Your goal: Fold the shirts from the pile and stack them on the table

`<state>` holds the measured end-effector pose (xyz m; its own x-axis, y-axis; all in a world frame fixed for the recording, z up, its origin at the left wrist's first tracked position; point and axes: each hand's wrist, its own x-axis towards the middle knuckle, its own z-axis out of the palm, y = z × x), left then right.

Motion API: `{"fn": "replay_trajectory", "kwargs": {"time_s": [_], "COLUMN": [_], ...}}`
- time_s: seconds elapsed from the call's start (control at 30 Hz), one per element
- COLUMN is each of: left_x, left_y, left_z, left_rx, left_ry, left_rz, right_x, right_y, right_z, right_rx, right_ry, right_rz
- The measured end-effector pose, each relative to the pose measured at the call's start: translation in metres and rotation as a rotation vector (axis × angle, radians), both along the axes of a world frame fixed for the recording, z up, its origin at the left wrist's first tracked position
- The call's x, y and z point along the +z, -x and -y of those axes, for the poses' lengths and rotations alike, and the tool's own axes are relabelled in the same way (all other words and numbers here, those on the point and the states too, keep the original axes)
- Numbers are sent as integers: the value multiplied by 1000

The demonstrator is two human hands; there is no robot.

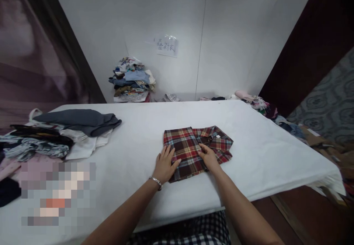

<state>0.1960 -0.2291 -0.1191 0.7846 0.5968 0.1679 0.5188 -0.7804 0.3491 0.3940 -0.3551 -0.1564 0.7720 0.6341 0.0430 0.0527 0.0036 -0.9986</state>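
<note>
A red, brown and yellow plaid shirt (186,142) lies folded on the white-covered table, its collar end pointing right with a small white label showing. My left hand (166,164) rests flat on the shirt's left part, fingers spread; a silver bracelet circles that wrist. At the edge of the folded-over layer, near the shirt's middle, my right hand (208,157) has its thumb and fingers closed on the cloth. Some of the right fingertips are hidden.
Left on the table (132,134) lies a heap of clothes with a dark grey garment (80,119) on top. A tall clothes stack (132,79) stands by the wall under a paper sign (167,46). More clothes (258,103) lie beyond the right edge. A blurred patch hides the front left.
</note>
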Motion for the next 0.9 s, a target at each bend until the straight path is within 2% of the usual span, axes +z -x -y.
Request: {"fn": "replay_trajectory", "kwargs": {"time_s": [0.23,0.37,0.43,0.5,0.57,0.67,0.73,0.83,0.9], "left_x": [3,2,0,1,6,22,33,43,43], "left_y": [-8,-17,-19,-18,-18,-27,-43,-80,-107], "left_z": [4,11,14,13,5,-18,-40,-71,-89], "left_rx": [-79,-30,-17,-20,-42,-63,-63,-92,-113], "left_ry": [-173,-245,-250,-224,-176,-126,-122,-101,-6], "left_rz": [-23,-34,-33,-44,-62,-48,-26,-48,-101], "right_x": [19,37,42,42,42,47,54,61,61], "right_y": [4,15,25,39,54,75,84,88,84], "right_z": [9,40,63,85,104,120,121,110,97], "right_rx": [-32,-140,-194,-216,-213,-167,-116,-63,-28], "right_ry": [5,-29,-54,-55,-31,-8,-28,-92,-127], "right_rz": [2,247,275,100,-184,-601,-799,-906,-900]}}
